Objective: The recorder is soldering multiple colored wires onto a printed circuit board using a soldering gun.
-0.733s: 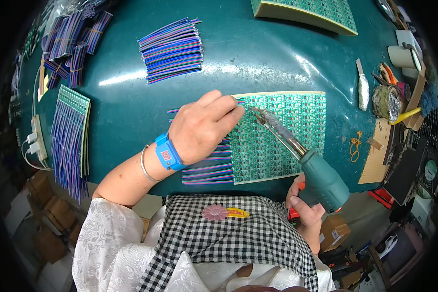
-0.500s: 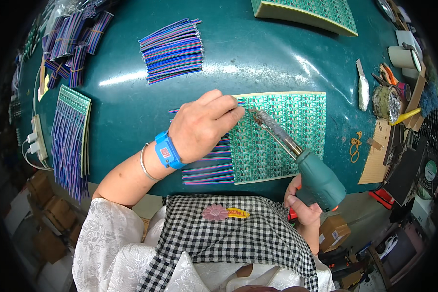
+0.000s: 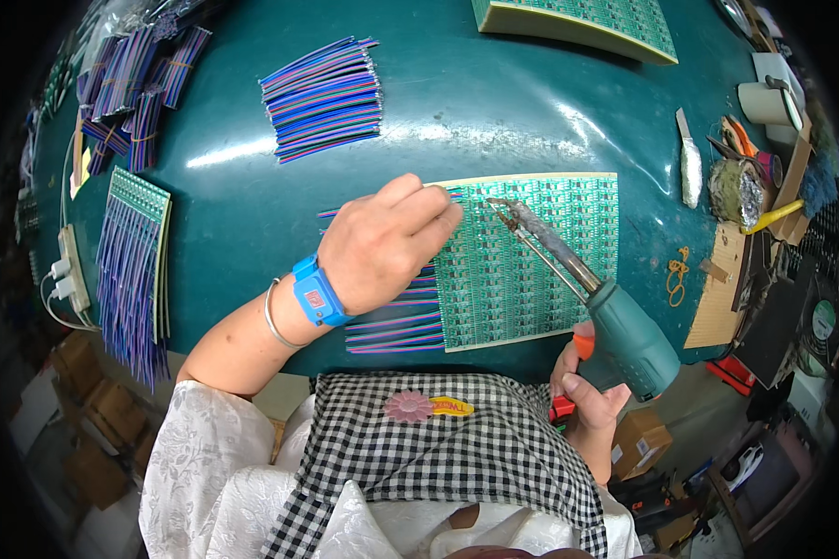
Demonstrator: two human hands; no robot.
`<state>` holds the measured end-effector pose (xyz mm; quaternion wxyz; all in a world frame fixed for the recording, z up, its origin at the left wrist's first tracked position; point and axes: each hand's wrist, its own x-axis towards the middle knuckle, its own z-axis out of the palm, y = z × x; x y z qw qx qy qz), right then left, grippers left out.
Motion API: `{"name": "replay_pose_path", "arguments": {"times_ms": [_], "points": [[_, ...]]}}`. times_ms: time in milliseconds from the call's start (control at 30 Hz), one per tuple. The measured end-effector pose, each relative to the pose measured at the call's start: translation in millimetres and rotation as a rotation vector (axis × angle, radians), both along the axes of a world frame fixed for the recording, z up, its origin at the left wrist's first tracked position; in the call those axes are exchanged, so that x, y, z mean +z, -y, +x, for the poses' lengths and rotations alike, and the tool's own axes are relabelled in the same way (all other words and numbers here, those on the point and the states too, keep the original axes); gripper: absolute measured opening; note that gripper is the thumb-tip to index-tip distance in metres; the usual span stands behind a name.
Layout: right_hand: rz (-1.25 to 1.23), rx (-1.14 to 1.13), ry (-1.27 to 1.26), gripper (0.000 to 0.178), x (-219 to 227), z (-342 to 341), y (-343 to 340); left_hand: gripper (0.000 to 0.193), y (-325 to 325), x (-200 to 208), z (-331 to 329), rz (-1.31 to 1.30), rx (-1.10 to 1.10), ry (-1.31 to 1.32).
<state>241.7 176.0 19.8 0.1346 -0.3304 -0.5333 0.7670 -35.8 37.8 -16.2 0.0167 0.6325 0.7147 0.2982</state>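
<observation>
A green circuit board panel (image 3: 550,270) lies in front of me, with rows of small parts on it. Several multicoloured ribbon wires (image 3: 396,337) stick out from its left edge. My left hand (image 3: 378,244), with a blue wrist strap (image 3: 320,291), is closed in a pinch on a ribbon wire (image 3: 455,195) at the panel's upper left; the fingers partly hide it. My right hand (image 3: 587,396) grips a green soldering gun (image 3: 632,340) with an orange-red trigger. Its dark tip (image 3: 502,207) points at the panel's upper left, just right of my left fingertips. Whether it touches cannot be made out.
Loose ribbon wires (image 3: 322,102) lie in a pile behind. At left are a wired board (image 3: 132,270), wire bundles (image 3: 126,79) and a power strip (image 3: 73,270). A board stack (image 3: 578,33) stands far right, with a knife (image 3: 688,160) and solder roll (image 3: 740,194) nearer.
The soldering gun has shifted right, and its tip has moved away from my left fingertips. My left hand keeps its pinch at nearly the same spot on the panel.
</observation>
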Motion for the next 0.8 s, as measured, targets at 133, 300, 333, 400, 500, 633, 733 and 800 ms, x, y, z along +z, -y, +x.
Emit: {"name": "replay_pose_path", "arguments": {"times_ms": [133,300,333,400,500,633,733,800], "points": [[-0.045,0.003,0.002,0.062,4.1,-0.8,-1.5,0.029,1.7,6.1,0.9,-0.056,0.03,-0.01],[0.023,-0.052,-0.066,0.063,-2.4,5.9,-5.0,0.018,9.6,28.4,-8.9,-0.063,0.122,0.077],[0.028,-0.062,-0.067,0.063,-1.0,5.5,-5.5,0.018,13.5,29.3,-19.7,-0.045,0.156,0.074],[0.029,-0.066,-0.085,0.062,-2.5,5.1,-6.9,0.014,13.8,30.8,-37.2,-0.037,0.307,-0.035],[0.033,-0.056,-0.115,0.062,-4.1,4.4,-6.3,0.014,12.4,10.8,-61.3,-0.02,0.457,-0.174],[0.041,-0.021,-0.139,0.062,-5.6,7.4,-7.3,0.015,18.5,3.8,-66.6,-0.015,0.467,0.006],[0.041,-0.023,-0.133,0.062,-4.5,10.3,-8.7,0.015,19.7,4.4,-68.9,0.043,0.45,0.122],[0.034,-0.038,-0.131,0.062,-4.9,13.4,-9.1,0.015,16.8,10.4,-69.3,0.102,0.429,0.117]]}}
